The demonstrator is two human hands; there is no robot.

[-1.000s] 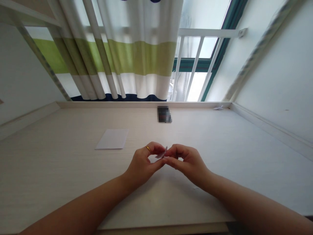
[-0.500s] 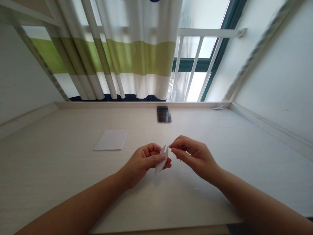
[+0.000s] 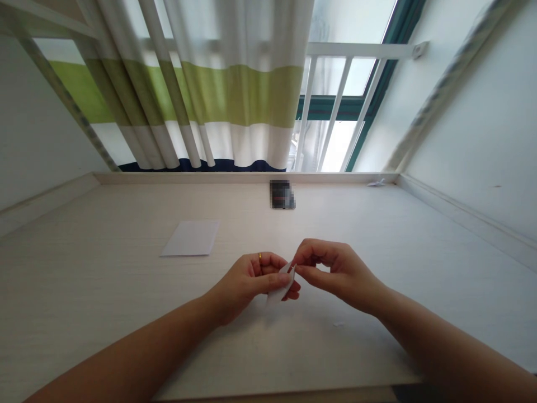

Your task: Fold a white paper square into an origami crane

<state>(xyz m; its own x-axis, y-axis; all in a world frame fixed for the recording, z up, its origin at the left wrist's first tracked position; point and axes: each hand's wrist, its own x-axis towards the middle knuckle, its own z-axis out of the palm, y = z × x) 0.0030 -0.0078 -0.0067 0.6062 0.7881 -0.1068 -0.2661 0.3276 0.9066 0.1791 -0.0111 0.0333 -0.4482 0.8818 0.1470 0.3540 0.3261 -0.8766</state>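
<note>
A small folded piece of white paper [image 3: 280, 291] is held just above the pale wooden desk [image 3: 104, 291] in front of me. My left hand [image 3: 255, 278], with a gold ring on one finger, pinches the paper's middle between thumb and fingers. My right hand [image 3: 335, 271] meets it from the right, thumb and forefinger pinched on the paper's upper tip. Both hands are closed and touch each other at the paper.
A flat white sheet of paper [image 3: 191, 239] lies on the desk to the left. A small dark blurred object [image 3: 282, 194] stands at the desk's back edge under the striped curtain [image 3: 218, 95]. A tiny folded paper shape [image 3: 376, 182] sits in the far right corner.
The paper has been turned upright in my left hand. My right hand let go, drew slightly apart, then came back to pinch the upper tip.
</note>
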